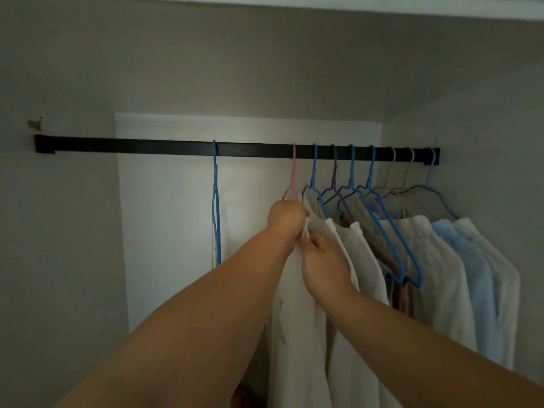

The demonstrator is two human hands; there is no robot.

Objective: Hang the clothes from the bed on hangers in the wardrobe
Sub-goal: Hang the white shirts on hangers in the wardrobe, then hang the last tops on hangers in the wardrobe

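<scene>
A white shirt (297, 319) is seen hanging from the pink hanger (293, 172), whose hook is looped over the black rail (147, 146) inside the wardrobe (59, 231). The shirt's upper edge is gripped by the left hand (287, 219), fingers curled tight round the cloth just beneath the hanger's shoulders. Just below and to the right, the same edge of fabric is pinched by the right hand (322, 260), thumb and fingertips closed on it; the two hands are nearly touching. Both bare forearms are stretched up from the lower corners of the view.

Right beside the shirt, a cream garment (362, 260) is hung on a blue hanger (314, 178). Further right, more hangers in purple (334, 172) and blue are crowded along the rail, some tilted forward, one blue one (403, 254) dangling low in front of the clothes. Behind these, a pale blue shirt (471, 275) and another white piece (500, 275) are packed against the right wall.

Well apart to the left, a lone blue hanger (215, 201) is seen edge-on, hung from the rail with something pale on it. The rail is fixed at both side walls, under a shelf (353, 4)
</scene>
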